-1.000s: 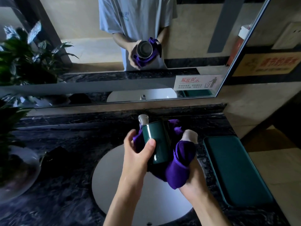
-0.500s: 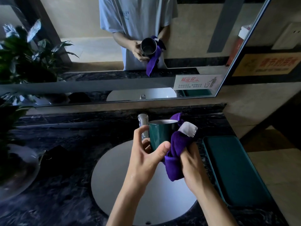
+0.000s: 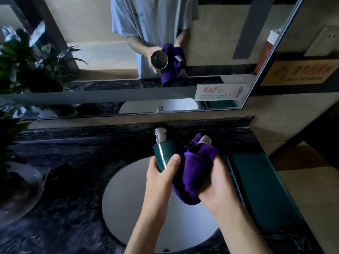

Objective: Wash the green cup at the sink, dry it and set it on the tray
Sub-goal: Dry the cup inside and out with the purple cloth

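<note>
My left hand (image 3: 161, 178) grips the green cup (image 3: 164, 154) above the white sink (image 3: 128, 197), with the cup tilted so its mouth faces away from me toward the mirror. My right hand (image 3: 216, 184) is closed on a purple cloth (image 3: 196, 167) pressed against the cup's right side. The cloth has a white label at its top. A dark green tray (image 3: 260, 187) lies flat on the counter to the right of the sink, with nothing on it.
A chrome faucet (image 3: 160, 135) stands just behind the cup. A potted plant (image 3: 16, 74) and a glass bowl (image 3: 20, 191) occupy the left of the dark marble counter (image 3: 73, 180). The mirror (image 3: 128, 52) behind reflects me holding cup and cloth.
The cup has gone from upright to tilted with its mouth away from me. The cloth has bunched around the cup's right side and my right hand has closed in on it.
</note>
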`<move>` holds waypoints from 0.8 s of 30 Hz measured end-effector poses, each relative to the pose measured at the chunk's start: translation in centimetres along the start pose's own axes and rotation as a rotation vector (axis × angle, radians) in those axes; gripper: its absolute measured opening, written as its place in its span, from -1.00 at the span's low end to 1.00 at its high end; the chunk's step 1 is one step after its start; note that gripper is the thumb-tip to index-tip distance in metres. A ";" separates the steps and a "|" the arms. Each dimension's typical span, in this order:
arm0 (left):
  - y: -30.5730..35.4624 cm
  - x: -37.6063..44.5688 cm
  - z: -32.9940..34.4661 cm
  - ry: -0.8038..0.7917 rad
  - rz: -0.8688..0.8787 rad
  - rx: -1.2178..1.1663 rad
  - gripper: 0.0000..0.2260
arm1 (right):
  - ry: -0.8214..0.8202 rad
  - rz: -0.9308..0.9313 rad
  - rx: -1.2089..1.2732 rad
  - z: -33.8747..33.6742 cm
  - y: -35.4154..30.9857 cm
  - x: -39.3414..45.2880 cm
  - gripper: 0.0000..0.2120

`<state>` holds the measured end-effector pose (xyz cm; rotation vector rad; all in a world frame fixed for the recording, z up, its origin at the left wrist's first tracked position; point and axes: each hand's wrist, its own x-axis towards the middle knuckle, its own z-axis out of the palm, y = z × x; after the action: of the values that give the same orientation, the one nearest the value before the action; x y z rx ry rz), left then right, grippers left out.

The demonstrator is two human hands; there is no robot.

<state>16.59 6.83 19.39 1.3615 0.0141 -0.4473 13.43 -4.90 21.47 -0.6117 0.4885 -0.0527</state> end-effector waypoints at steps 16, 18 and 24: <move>1.0 0.5 -0.3 0.057 -0.023 -0.110 -0.39 | -0.153 -0.057 0.022 -1.7 0.6 -0.9 -0.52; 0.9 0.3 -0.1 0.059 -0.009 -0.076 -0.42 | -0.192 -0.018 -0.035 -1.5 0.6 -0.4 -0.65; 0.6 -0.4 1.0 0.091 0.062 0.115 -0.56 | -0.204 -0.022 -0.287 0.6 0.1 -2.3 -0.65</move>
<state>16.16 6.04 20.27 1.4904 0.0208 -0.3378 11.64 -4.05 22.86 -0.8941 0.2930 0.0595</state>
